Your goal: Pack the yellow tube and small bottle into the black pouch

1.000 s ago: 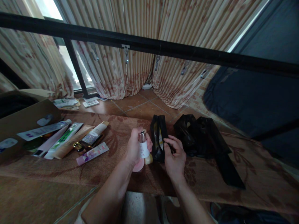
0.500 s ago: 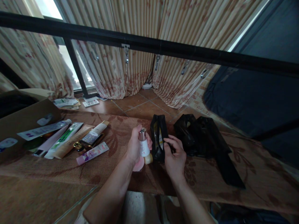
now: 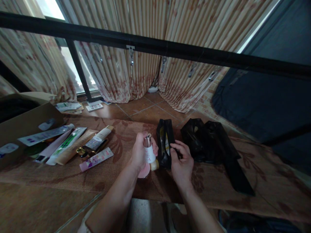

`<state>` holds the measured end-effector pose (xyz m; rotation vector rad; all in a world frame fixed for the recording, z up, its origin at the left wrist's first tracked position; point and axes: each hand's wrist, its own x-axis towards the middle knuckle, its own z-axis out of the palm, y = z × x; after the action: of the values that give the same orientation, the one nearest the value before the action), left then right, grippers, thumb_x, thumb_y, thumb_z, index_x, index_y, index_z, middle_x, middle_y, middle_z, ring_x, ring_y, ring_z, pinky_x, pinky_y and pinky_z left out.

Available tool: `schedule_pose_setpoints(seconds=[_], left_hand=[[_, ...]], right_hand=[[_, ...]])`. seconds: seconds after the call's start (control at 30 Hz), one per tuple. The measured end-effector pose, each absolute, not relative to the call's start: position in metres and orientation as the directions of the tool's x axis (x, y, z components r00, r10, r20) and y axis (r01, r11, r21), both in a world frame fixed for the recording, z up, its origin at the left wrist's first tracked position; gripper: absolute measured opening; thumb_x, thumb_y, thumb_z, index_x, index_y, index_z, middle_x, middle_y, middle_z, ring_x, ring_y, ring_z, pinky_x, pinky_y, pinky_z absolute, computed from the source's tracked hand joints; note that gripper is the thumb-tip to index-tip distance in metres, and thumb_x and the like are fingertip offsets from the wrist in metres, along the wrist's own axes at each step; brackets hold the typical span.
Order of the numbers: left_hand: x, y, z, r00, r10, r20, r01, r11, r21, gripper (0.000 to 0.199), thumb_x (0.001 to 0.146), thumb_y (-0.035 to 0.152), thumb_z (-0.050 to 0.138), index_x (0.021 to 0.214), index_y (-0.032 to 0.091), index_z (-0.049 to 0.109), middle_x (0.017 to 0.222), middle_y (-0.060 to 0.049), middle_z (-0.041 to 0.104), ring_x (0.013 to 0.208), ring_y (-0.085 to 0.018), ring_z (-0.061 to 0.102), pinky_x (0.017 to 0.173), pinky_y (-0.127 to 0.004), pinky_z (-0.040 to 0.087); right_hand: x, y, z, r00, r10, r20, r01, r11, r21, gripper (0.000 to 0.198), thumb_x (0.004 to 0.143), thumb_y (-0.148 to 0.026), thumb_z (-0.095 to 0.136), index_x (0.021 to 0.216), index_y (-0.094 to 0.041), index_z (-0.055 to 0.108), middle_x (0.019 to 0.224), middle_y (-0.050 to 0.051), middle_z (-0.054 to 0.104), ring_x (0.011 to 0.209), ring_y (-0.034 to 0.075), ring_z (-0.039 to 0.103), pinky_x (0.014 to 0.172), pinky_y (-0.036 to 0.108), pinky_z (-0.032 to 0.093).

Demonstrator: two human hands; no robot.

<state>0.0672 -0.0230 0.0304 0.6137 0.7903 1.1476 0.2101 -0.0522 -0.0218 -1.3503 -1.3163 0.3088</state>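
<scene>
**Small bottles in left hand, black pouch pinched open by right**

Nearest, bottom centre of frame: both forearms come up from the lower edge, bare, elbows low, wrists angled inward toward each other.

Left hand (image 3: 139, 152), centre frame, is closed round a small white bottle (image 3: 150, 154) w/ a shiny metallic cap, held about upright, cap on top. Fingers wrap the body, thumb on the near side. A pink rounded item (image 3: 143, 171) and a small yellowish-capped piece (image 3: 154, 165) show under and beside the same hand; can't tell if they are separate things or gripped too. Bottle looks light, rigid, smooth plastic or glass, so likely slippery and prob. breakable if dropped. Best hold is round the body, not the cap.

Right hand (image 3: 181, 161), just right of centre, pinches the near edge of a black pouch (image 3: 164, 147) standing open on the cloth, thumb and fingertips closed on the rim. Pouch looks thin, soft, floppy film; it needs holding at the mouth to stay open. Bottle sits just left of that mouth, close but not inside.

Mid frame: brown patterned cloth (image 3: 116, 174) covers the surface. More black bags (image 3: 209, 142) lie right of the pouch. At left, a row of cosmetic tubes (image 3: 70, 144) beside a cardboard box (image 3: 21, 126).

Far: tiled floor, striped curtains (image 3: 136, 71), a black bar (image 3: 155, 47) across the upper frame.
</scene>
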Motion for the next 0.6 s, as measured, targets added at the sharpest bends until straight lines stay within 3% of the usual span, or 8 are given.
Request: schedule_pose_setpoints(seconds=[0.4,0.6], left_hand=[[0.07,-0.0216,0.023,0.186,0.963,-0.195,-0.546,0.266,0.794,0.062,0.077,0.071,0.044,0.046,0.018,0.05,0.041,-0.002,0.046,0.041,-0.012,0.047,0.043,-0.024,0.035],[0.0708,-0.0215,0.0226,0.167,0.962,-0.215,-0.55,0.272,0.789,0.057,0.075,0.067,0.046,0.047,0.018,0.051,0.041,-0.001,0.045,0.038,-0.011,0.044,0.042,-0.024,0.034]], right_hand=[[0.2101,-0.0524,-0.021,0.321,0.8,0.507,0.504,0.308,-0.807,0.018,0.086,-0.022,0.055,0.092,-0.02,0.072,0.11,0.008,0.064,0.106,0.021,0.061,0.096,0.038,0.045],[0.2101,-0.0525,-0.0209,0.327,0.802,0.5,0.495,0.306,-0.814,0.018,0.086,-0.021,0.055,0.092,-0.021,0.072,0.11,0.008,0.064,0.106,0.02,0.061,0.095,0.038,0.046]])
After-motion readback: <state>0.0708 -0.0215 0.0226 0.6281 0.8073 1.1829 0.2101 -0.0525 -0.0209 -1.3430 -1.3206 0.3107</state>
